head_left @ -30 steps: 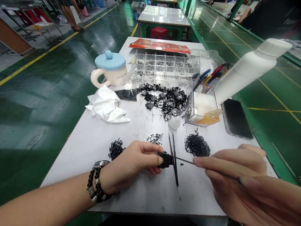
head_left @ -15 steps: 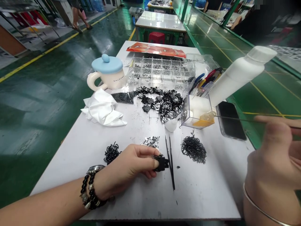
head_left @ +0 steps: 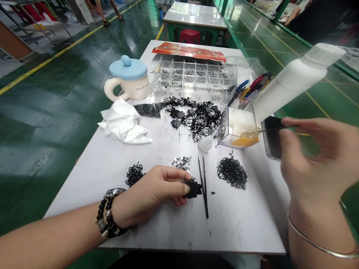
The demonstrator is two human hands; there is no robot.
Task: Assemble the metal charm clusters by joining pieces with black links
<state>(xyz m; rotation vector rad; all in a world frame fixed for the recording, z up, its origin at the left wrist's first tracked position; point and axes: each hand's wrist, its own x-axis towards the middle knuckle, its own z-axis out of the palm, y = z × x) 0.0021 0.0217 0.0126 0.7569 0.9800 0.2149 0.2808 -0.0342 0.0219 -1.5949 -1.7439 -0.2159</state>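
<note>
My left hand [head_left: 153, 190] pinches a small black part [head_left: 193, 189] between its fingers, just left of a pair of black tweezers [head_left: 203, 186] lying on the table. My right hand [head_left: 316, 160] is raised at the right and holds a thin pick [head_left: 270, 130] whose tip points at a transparent box [head_left: 238, 129] with amber contents. Beside my left hand lie a small heap of black hooks [head_left: 134, 175] and a scatter of silver pieces [head_left: 181, 162]. A larger heap of black hooks [head_left: 232, 172] lies between my two hands.
A heap of black-and-silver hinges [head_left: 193, 118] lies before a compartment tray [head_left: 190, 74]. Around it stand a blue-lidded mug [head_left: 127, 78], white cloth [head_left: 123, 123], bagged black parts [head_left: 147, 110], pliers [head_left: 249, 89], a white bottle [head_left: 294, 82] and a phone [head_left: 271, 136].
My right hand has left the black part and risen to the right, carrying the pick over to the transparent box. My left hand still pinches the black part.
</note>
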